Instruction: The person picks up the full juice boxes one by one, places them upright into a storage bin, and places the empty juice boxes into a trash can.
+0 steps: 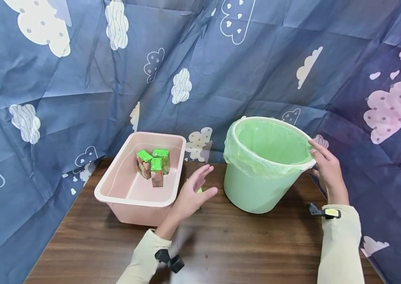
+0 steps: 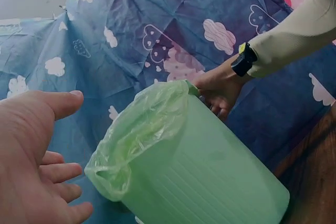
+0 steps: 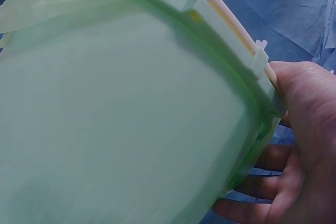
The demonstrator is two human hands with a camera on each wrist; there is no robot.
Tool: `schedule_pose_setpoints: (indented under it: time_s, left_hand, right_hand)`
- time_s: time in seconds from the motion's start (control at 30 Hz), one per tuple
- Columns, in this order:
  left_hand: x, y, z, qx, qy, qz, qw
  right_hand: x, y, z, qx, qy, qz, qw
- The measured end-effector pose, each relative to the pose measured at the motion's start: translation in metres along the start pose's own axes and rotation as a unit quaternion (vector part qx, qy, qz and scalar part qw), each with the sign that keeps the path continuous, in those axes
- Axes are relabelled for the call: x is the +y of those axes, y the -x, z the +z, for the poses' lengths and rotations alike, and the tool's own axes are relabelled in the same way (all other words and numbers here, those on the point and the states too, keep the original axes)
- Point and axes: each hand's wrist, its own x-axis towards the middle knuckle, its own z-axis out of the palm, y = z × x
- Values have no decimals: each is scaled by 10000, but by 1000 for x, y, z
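A light green trash can stands right of centre on the table, its body leaning to the right. A thin translucent green bag lines it and hangs over the white rim. My right hand grips the rim at the right side; in the right wrist view the fingers lie along the outside. My left hand hovers between the can and a pink plastic tub, thumb and fingers apart, holding nothing. Behind it shows a bit of a bright green object, mostly hidden.
Inside the tub stand three small boxes with green tops and brownish sides. The brown wooden table runs back to a dark blue cloth with cloud prints, which also hangs at both sides.
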Motion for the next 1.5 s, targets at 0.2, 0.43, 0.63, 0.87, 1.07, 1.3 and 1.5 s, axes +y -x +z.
schedule_pose_setpoints:
  time_s: [0.2,0.43,0.63,0.87,1.07,1.3,1.5]
  left_hand:
    - [-17,29,-5,631,-67,-418,9971]
    - [-39,36,-4,988,-602,-720,9907]
    - [-64,31,-8,1276,-914,-1012,9824]
    - [-104,19,-15,1398,-931,-1093,9797]
    - [-120,14,-18,1722,-1108,-1289,9703]
    - [-129,10,-20,1820,-952,-1185,9715]
    - [-131,9,-20,1877,-829,-1152,9719]
  right_hand:
    - [5,3,2,-6,-29,6,10000]
    - [2,3,3,16,-81,-33,10000]
    - [1,-1,5,-41,12,13,10000]
    - [2,1,3,-38,-66,-23,10000]
    - [2,1,3,16,-110,-60,9999]
    - [2,1,4,63,5,-8,10000]
    - [4,0,5,36,-111,-63,9999]
